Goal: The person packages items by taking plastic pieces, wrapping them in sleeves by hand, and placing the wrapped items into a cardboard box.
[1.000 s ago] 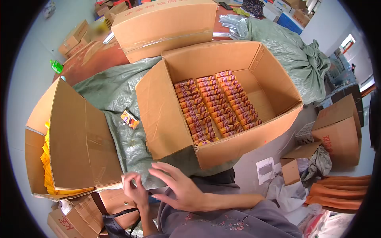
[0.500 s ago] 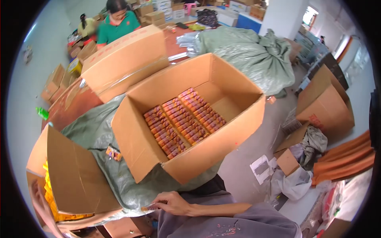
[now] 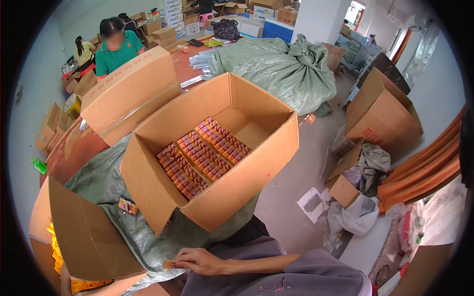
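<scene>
My right hand is closed in front of my body, pinching a small orange-brown printed packet by its end. At the lower left, part of my left hand shows inside a carton beside many yellow packets; its fingers are hidden. A large open carton stands ahead, with three rows of orange and purple printed packets packed against its left side. Between the two cartons a loose printed packet lies on the green plastic sheet.
Behind the large carton stand a closed carton and a tied green sack. A person in a green shirt is across the table. Cartons, bags and an orange cloth are at the right.
The view has shifted, so the cartons appear further left. My left hand has moved down into the carton of yellow packets. My right hand still holds its small packet.
</scene>
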`<state>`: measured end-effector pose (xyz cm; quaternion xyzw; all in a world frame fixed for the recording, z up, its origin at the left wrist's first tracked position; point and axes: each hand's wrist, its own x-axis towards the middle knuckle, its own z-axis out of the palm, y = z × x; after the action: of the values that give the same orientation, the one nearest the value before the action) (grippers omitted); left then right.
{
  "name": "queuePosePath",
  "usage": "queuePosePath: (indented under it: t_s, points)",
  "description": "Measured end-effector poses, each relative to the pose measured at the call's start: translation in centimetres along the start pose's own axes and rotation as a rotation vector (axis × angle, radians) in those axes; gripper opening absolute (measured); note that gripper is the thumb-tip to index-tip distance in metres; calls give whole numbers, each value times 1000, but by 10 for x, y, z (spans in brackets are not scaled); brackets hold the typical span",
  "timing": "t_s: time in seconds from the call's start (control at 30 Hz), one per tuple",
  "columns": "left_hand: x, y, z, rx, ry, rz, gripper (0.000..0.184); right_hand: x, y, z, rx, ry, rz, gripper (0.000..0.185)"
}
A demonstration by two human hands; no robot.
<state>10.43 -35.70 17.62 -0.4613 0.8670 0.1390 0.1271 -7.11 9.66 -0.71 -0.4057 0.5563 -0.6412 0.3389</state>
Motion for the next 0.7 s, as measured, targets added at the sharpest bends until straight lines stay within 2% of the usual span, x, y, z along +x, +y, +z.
queuePosePath:
  t_s: [0.1,0.17,0.23,0.3,0.37,0.43,0.47,0.53,0.57,0.6,0.7]
  points:
    - [-2,-7,-7,-23,93,38,39,1,-5,0,20,24,-7,22]
    - [-10,-15,-20,-57,236,88,39,1,-7,-4,34,22,20,22]
    - [-33,-22,-37,-93,460,146,40,2,-13,-10,68,30,16,22]
    - [-78,-18,-47,-180,816,242,40,3,-22,-18,88,39,-5,21]
    - [-141,23,-26,-380,1071,288,40,5,-30,-25,102,44,-46,20]
    - [-196,122,32,-837,1114,279,47,8,-34,-34,25,28,-81,20]
    - [-210,126,55,-761,814,451,51,10,-29,-40,-45,25,-135,22]
    - [-208,178,124,-1512,373,439,32,16,-33,-45,-110,25,-174,23]
    - [-190,195,148,-1108,413,556,29,22,-46,-47,-120,36,-159,24]
    - [-178,218,157,-1350,306,586,33,25,-51,-45,-151,66,-156,25]
    - [-155,221,197,-1590,93,519,31,24,-40,-51,-242,45,-106,26]
